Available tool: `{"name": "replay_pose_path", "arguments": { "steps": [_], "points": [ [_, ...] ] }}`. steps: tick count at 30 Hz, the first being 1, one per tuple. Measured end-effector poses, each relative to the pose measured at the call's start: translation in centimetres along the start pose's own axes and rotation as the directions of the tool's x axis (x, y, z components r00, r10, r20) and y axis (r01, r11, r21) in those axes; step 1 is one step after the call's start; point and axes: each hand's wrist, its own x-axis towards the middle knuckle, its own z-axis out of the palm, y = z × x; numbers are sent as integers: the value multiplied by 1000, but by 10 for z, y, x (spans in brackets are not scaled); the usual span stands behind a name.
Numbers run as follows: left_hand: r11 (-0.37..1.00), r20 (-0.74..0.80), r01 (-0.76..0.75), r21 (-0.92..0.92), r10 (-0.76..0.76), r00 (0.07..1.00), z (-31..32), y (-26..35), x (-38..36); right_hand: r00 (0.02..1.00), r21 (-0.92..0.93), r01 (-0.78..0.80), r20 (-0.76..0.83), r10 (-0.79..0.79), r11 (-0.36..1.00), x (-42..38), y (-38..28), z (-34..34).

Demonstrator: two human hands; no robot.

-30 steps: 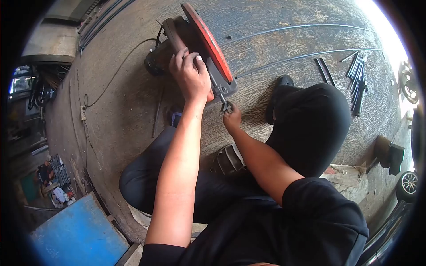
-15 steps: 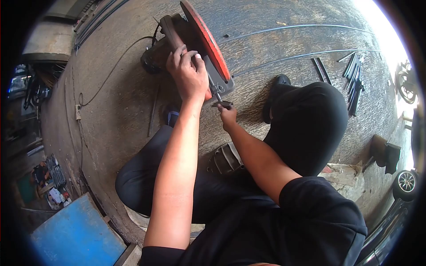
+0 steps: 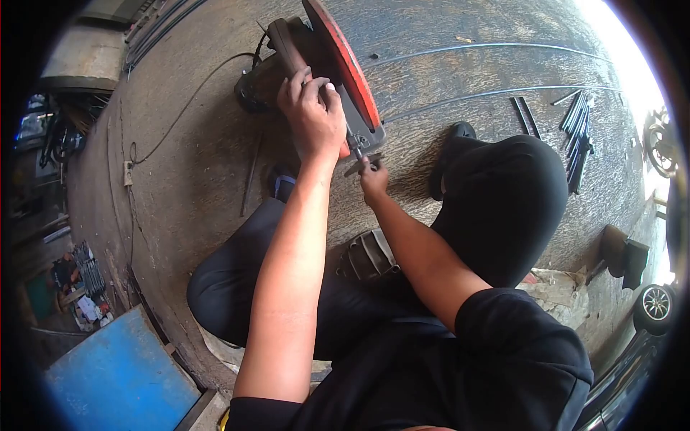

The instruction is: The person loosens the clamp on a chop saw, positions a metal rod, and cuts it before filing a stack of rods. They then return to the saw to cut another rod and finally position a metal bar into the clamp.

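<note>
A cut-off saw with a red disc guard (image 3: 346, 61) stands on the floor ahead of me. My left hand (image 3: 313, 115) is closed, its fingers curled over the end of the saw's dark handle (image 3: 289, 49). Below the guard, a metal screw rod (image 3: 357, 146) runs from the saw's vise toward me and ends in a dark crank handle (image 3: 353, 170). My right hand (image 3: 374, 179) is closed on this crank, thumb up against the rod. The left hand hides part of the saw body and vise, so I cannot see what is clamped there.
Two long thin metal bars (image 3: 496, 45) run along the floor to the right. Cut metal pieces (image 3: 575, 122) lie beyond my right knee. A power cord (image 3: 172, 115) trails left. A blue panel (image 3: 122, 373) is at lower left, and a ribbed dark part (image 3: 368, 255) lies between my legs.
My right hand has shifted up against the rod and the crank has turned to a different angle. The left hand stays on the saw handle; the whole view has shifted slightly.
</note>
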Motion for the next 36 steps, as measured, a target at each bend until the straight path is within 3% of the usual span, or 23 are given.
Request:
{"name": "replay_pose_path", "arguments": {
  "steps": [2,4,5,6,8,9,11,12,13,14,15,18,19,20,21,25,26,27,30,31,32,33,36],
  "points": [
    [1000,-5,4,2,-4,1000,0,1,0,996,70,-44,-80,50,997,-2,-11,2],
    [1000,-7,13,10,-13,1000,-1,0,-1,983,-36,-23,-182,16,999,-11,-13,-2],
    [1000,-6,10,5,-10,1000,-1,0,-1,994,-207,61,-81,-79,976,-14,-13,-10],
    [1000,-6,6,-1,-6,1000,0,0,-1,994,-206,61,-79,-79,977,-21,-12,-14],
    [1000,-8,8,2,-8,1000,0,0,0,784,-676,471,26,-621,567,-33,-12,-20],
    [1000,-9,12,6,-12,1000,0,0,-1,784,-677,471,27,-620,566,-32,-16,-20],
    [1000,-9,13,5,-13,1000,1,-1,-1,931,-261,365,83,-356,894,-25,-21,-14],
    [1000,-10,9,2,-9,1000,1,-1,-1,932,-263,363,84,-354,894,-21,-24,-10],
    [1000,-11,10,3,-10,1000,2,-2,-1,998,-46,63,-18,-64,997,-15,-29,-5],
    [1000,-42,-7,10,8,999,3,-2,0,968,193,-233,-47,246,953,-12,-32,-1],
    [1000,-73,-22,19,24,997,3,-2,0,968,190,-233,-44,246,954,-13,-32,0],
    [1000,-26,7,-11,-7,1000,3,-3,-2,946,-120,171,-259,-197,978,-22,-30,1],
    [1000,-27,7,-10,-8,1000,3,-3,-2,946,-121,171,-258,-197,978,-23,-26,-3],
    [1000,-25,7,-10,-7,1000,2,-4,-2,856,-425,378,-178,-486,822,-24,-22,-9],
    [1000,-23,6,-11,-6,1000,3,-4,-2,709,-664,522,-11,-705,535,-23,-19,-15],
    [1000,-22,8,-6,-8,1000,1,-3,-2,728,-601,612,174,-664,513,-12,-12,-14],
    [1000,-24,8,-9,-8,1000,1,-2,-2,962,-244,273,64,-266,931,0,-7,-7],
    [1000,-28,6,-13,-6,1000,1,-2,-1,968,166,-222,152,197,961,11,-1,-2],
    [1000,-34,7,-11,-7,999,2,-2,-2,938,316,-343,65,341,884,-7,-30,-3],
    [1000,-35,9,-9,-9,999,2,-2,-2,937,314,-345,66,342,885,-12,-24,-4],
    [1000,-34,10,-15,-11,999,1,-2,-2,999,80,-51,-3,51,995,-16,-14,-5],
    [1000,-34,11,-21,-12,999,1,-1,-1,967,-168,250,3,-253,954,-16,-7,-6],
    [1000,-39,3,-20,-4,999,3,-3,-2,985,73,96,133,-105,993,-13,-7,-4]
  ]
}}
